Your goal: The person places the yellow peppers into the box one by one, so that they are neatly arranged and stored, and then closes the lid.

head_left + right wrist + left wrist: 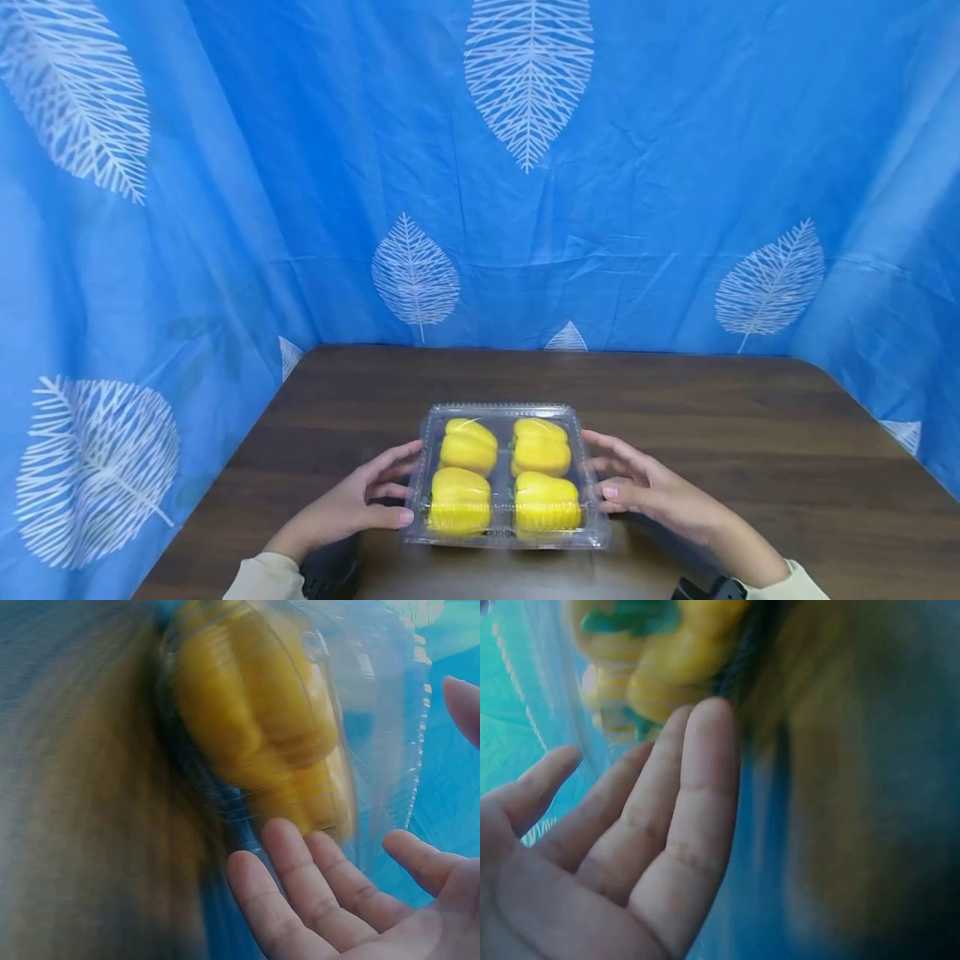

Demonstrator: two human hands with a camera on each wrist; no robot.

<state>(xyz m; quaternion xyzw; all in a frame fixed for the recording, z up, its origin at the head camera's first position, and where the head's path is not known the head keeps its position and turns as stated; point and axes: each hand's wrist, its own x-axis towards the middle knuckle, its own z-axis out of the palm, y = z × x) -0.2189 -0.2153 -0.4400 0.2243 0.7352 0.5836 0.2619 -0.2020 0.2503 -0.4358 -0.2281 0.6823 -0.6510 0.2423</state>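
A clear plastic clamshell box [501, 409] with a ridged rim is at the middle of the near side of the table. Several yellow bell peppers [540, 447] with green stems lie inside, in two rows. My left hand [358, 502] is at the box's left side, its fingers extended along the wall and its thumb by the near left corner. On the opposite side my right hand [651, 490] has its fingertips at the right wall. Both wrist views show nearly straight fingers [709, 772] against the box, with peppers [255, 697] visible through the plastic.
The dark brown wooden table [660, 392] stretches behind the box and to both sides. A blue curtain [645, 208] with white leaf prints hangs round its back and sides. Black wrist straps [330, 571] show at the cream sleeves [264, 577].
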